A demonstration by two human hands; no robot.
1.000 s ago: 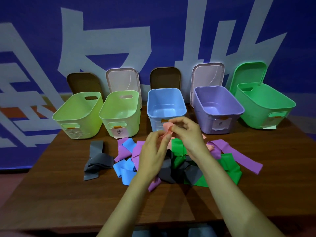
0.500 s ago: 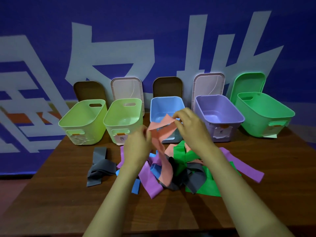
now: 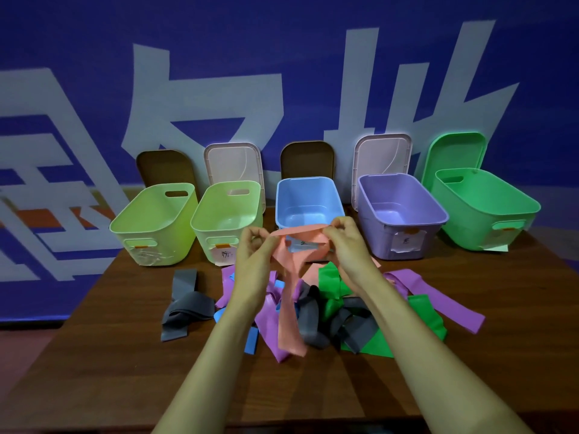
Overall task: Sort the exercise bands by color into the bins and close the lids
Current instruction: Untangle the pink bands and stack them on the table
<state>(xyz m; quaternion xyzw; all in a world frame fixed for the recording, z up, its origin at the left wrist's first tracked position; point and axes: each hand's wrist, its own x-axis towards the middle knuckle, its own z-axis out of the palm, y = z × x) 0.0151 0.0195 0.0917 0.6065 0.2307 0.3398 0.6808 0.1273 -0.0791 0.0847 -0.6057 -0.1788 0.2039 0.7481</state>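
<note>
My left hand [image 3: 254, 258] and my right hand [image 3: 344, 242] both pinch a pink band [image 3: 289, 296], stretched between them in front of the blue bin [image 3: 308, 198]; its tail hangs down onto the pile. Under it lie purple bands [image 3: 438, 299], green bands [image 3: 379, 339], blue bands [image 3: 252, 339] and grey bands [image 3: 313, 321] in a heap. A separate grey band [image 3: 185, 302] lies to the left. Five open bins stand in a row: two light green [image 3: 153, 227] [image 3: 225, 220], blue, purple [image 3: 398, 211] and green [image 3: 482, 211].
Five lids lean against the wall behind the bins: brown [image 3: 163, 167], pink [image 3: 233, 164], brown [image 3: 307, 159], pink [image 3: 382, 158] and green [image 3: 454, 155]. The wooden table [image 3: 125, 355] ends close on the left and near me.
Both hands have lifted the pink band off the pile and spread apart, pulling it out between them. The camera has moved closer and tilted upward slightly.
</note>
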